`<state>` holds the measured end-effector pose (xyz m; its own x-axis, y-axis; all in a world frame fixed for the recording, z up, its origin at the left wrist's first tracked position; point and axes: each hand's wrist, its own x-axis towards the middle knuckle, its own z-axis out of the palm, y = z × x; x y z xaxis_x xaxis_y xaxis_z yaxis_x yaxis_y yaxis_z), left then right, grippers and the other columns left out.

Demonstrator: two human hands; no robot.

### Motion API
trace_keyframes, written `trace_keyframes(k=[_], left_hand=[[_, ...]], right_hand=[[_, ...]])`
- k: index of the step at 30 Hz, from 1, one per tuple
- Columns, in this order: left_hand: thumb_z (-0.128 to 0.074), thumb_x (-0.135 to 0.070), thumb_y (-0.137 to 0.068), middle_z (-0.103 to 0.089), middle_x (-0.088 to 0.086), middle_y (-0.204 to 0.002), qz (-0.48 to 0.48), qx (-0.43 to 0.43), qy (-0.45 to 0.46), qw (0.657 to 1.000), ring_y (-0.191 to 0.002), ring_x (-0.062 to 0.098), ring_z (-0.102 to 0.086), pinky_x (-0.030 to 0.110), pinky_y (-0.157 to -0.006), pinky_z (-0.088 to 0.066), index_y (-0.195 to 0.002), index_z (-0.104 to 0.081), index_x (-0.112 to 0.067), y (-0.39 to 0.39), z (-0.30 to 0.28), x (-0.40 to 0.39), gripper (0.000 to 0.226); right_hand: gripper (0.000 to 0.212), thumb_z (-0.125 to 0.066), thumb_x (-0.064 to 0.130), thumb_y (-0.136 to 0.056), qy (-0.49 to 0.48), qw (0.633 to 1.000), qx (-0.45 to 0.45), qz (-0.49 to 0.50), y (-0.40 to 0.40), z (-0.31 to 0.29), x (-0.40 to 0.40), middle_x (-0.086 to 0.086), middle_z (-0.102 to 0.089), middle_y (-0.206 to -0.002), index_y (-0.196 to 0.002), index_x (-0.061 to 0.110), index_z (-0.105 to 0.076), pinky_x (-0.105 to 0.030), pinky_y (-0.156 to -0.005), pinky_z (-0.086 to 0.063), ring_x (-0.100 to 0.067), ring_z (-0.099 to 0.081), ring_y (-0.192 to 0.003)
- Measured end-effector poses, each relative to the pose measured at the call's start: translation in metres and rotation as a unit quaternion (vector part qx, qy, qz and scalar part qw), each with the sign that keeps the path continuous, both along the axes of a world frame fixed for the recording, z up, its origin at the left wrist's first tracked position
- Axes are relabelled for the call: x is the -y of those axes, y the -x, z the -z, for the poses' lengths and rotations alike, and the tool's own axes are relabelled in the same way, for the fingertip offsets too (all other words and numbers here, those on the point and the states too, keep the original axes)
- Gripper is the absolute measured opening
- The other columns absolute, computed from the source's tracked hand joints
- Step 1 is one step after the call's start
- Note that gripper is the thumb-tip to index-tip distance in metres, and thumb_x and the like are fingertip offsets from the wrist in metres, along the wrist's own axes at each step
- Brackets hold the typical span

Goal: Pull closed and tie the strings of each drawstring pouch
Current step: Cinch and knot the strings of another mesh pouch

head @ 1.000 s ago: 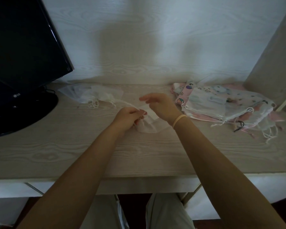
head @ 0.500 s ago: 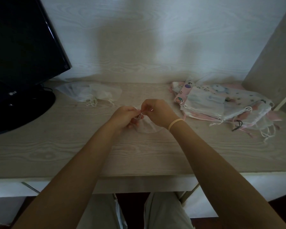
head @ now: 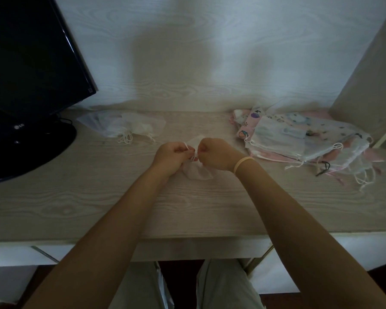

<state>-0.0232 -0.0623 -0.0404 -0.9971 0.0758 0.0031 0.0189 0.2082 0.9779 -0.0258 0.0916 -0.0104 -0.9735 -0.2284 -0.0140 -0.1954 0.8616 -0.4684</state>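
I see my left hand (head: 172, 156) and right hand (head: 216, 153) both pinching the white drawstrings (head: 193, 157) of a sheer pouch (head: 197, 171) on the desk (head: 98, 197).

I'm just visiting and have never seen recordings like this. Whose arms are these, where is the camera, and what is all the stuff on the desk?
There is no machine here: these are a person's two bare arms, filmed by a wide-angle camera worn on their head, looking forward and down. That is why the arms seem to grow out of the bottom of the picture.

The left hand and right hand meet in the middle, fingers curled, pinching the thin white strings of a small sheer white pouch that lies on the wooden desk.

On the right lies a pile of pouches, some printed, with loose strings. At the back left lie a few more white pouches. A dark monitor stands at the far left.
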Motion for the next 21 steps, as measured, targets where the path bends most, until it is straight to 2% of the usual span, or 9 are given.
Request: trace_keyframes(k=[2,4,7,9,12,15,21], left_hand=[[-0.07,-0.009,-0.086,-0.071,-0.004,-0.079,0.001,-0.015,0.021,1.0,-0.065,0.001,-0.063,0.013,-0.061,-0.045,-0.078,-0.072,-0.015,0.002,0.0,0.001,0.01],[-0.073,-0.011,-0.085,-0.071,-0.002,-0.078,0.016,-0.02,0.021,0.999,-0.069,0.003,-0.064,0.015,-0.065,-0.046,-0.075,-0.071,-0.019,0.002,-0.002,0.002,0.013],[-0.072,-0.006,-0.085,-0.067,-0.001,-0.068,0.019,-0.018,0.018,1.0,-0.052,0.0,-0.058,0.016,-0.056,-0.045,-0.077,-0.068,-0.014,0.001,-0.002,0.003,0.012],[-0.073,-0.004,-0.083,-0.067,0.002,-0.07,-0.005,-0.015,0.013,1.0,-0.052,0.005,-0.057,0.021,-0.056,-0.046,-0.081,-0.064,-0.014,0.001,-0.001,0.003,0.014],[-0.08,-0.016,-0.078,-0.069,0.0,-0.078,-0.046,0.002,0.017,0.999,-0.067,0.008,-0.063,0.022,-0.065,-0.049,-0.089,-0.061,-0.017,0.002,0.0,0.005,0.022],[-0.085,-0.025,-0.073,-0.071,0.003,-0.079,-0.054,0.017,-0.003,0.998,-0.068,0.012,-0.065,0.027,-0.07,-0.054,-0.089,-0.063,-0.014,0.001,-0.001,0.004,0.03],[-0.086,-0.015,-0.072,-0.071,0.009,-0.071,-0.068,0.045,-0.041,0.996,-0.061,0.016,-0.069,0.028,-0.067,-0.06,-0.084,-0.064,-0.006,-0.002,-0.011,0.004,0.026]], right_hand=[[0.011,-0.065,0.026,-0.084,0.018,0.999,-0.027,-0.013,-0.001,-0.002,0.002,0.001,-0.058,-0.088,-0.084,0.017,-0.058,-0.026,-0.068,-0.037,-0.015,-0.051,-0.08],[0.012,-0.071,0.02,-0.079,0.071,0.995,-0.066,-0.026,-0.003,0.0,0.003,0.002,-0.059,-0.083,-0.082,0.014,-0.061,-0.029,-0.069,-0.044,-0.016,-0.055,-0.078],[0.015,-0.076,0.009,-0.073,0.091,0.991,-0.092,-0.033,-0.004,0.003,0.003,-0.001,-0.063,-0.079,-0.08,0.01,-0.063,-0.032,-0.071,-0.05,-0.02,-0.061,-0.075],[0.018,-0.076,0.004,-0.071,0.09,0.991,-0.095,-0.036,-0.004,0.001,0.004,-0.005,-0.066,-0.079,-0.077,0.012,-0.061,-0.034,-0.069,-0.053,-0.022,-0.064,-0.073],[0.019,-0.075,0.002,-0.071,0.077,0.989,-0.12,-0.045,-0.003,0.001,0.005,-0.006,-0.069,-0.08,-0.076,0.013,-0.061,-0.034,-0.07,-0.053,-0.021,-0.065,-0.074],[0.014,-0.07,-0.001,-0.073,0.067,0.985,-0.151,-0.055,-0.005,0.005,0.007,-0.007,-0.069,-0.081,-0.081,0.008,-0.063,-0.033,-0.07,-0.052,-0.021,-0.064,-0.075],[0.008,-0.068,0.004,-0.075,0.053,0.982,-0.176,-0.048,-0.007,0.008,0.009,-0.006,-0.066,-0.074,-0.081,0.007,-0.063,-0.033,-0.064,-0.049,-0.023,-0.061,-0.069]])
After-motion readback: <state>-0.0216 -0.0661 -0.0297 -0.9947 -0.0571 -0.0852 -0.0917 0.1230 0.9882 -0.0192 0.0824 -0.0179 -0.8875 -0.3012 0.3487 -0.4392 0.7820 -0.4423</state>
